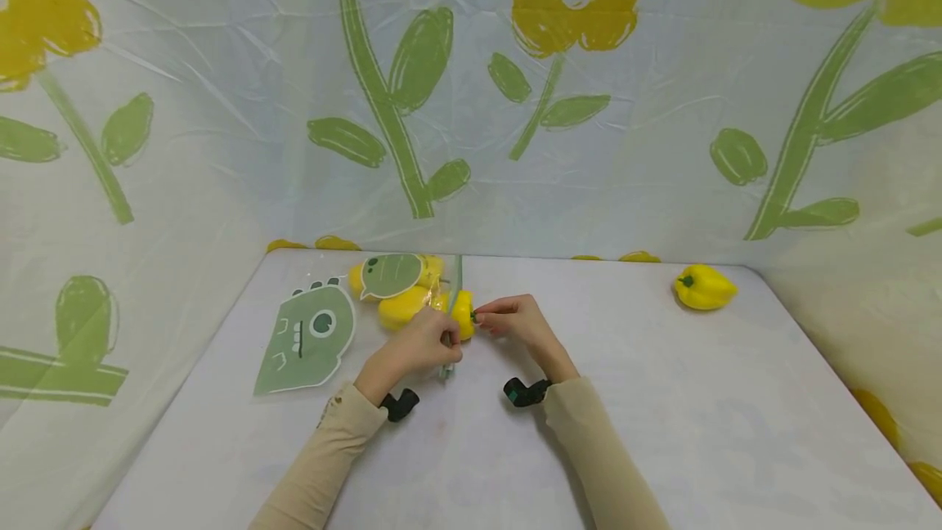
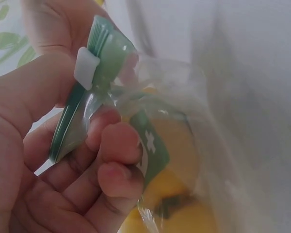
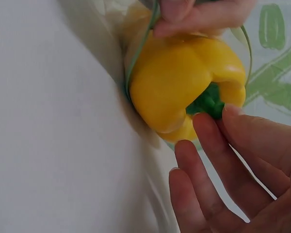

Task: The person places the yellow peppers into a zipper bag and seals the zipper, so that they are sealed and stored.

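A clear zip bag [image 1: 300,354] with green monster prints lies on its side on the left of the table, several yellow peppers [image 1: 401,309] inside it. My left hand [image 1: 421,343] grips the bag's mouth; in the left wrist view its curled fingers hold the green zip edge [image 2: 68,119], beside a white slider [image 2: 86,68]. My right hand [image 1: 521,322] pinches the green stem [image 3: 208,102] of a yellow bell pepper [image 3: 174,77]. That pepper sits partly within the bag's opening, its stem end facing out to the right.
Another yellow pepper [image 1: 704,287] lies by itself near the far right corner of the white table [image 1: 736,407]. A flower-printed cloth [image 1: 625,186] rises behind the table and along both sides.
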Demonstrator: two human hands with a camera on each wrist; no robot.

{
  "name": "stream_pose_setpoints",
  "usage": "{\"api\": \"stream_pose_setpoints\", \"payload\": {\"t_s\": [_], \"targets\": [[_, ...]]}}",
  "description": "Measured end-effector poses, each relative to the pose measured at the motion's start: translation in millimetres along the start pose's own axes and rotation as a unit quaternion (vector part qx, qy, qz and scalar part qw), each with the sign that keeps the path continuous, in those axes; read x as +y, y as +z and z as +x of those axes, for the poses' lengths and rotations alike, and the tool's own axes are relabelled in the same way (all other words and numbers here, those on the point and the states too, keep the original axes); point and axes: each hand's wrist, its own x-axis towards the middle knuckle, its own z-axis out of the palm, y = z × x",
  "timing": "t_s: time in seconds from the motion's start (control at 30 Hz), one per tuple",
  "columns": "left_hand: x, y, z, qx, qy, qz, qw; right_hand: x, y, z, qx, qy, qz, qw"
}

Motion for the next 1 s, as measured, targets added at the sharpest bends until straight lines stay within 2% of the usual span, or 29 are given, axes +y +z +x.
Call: {"api": "stream_pose_setpoints", "payload": {"t_s": [0.33, 0.63, 1.0], "targets": [[0.2, -0.4, -0.6, 0.002, 0.006, 0.004, 1.0, -2.3, 19.0, 0.3, 0.011, -0.017, 0.0, 0.9998], [0.2, -1.4, -0.1, 0.004, 0.001, 0.011, 0.9999, -5.4, 22.9, -1.2, 0.036, -0.012, -0.013, 0.9992], [3.8, -2.7, -0.1, 0.008, -0.002, 0.003, 1.0, -3.4, 39.3, 2.4, 0.064, -0.051, -0.037, 0.996]]}}
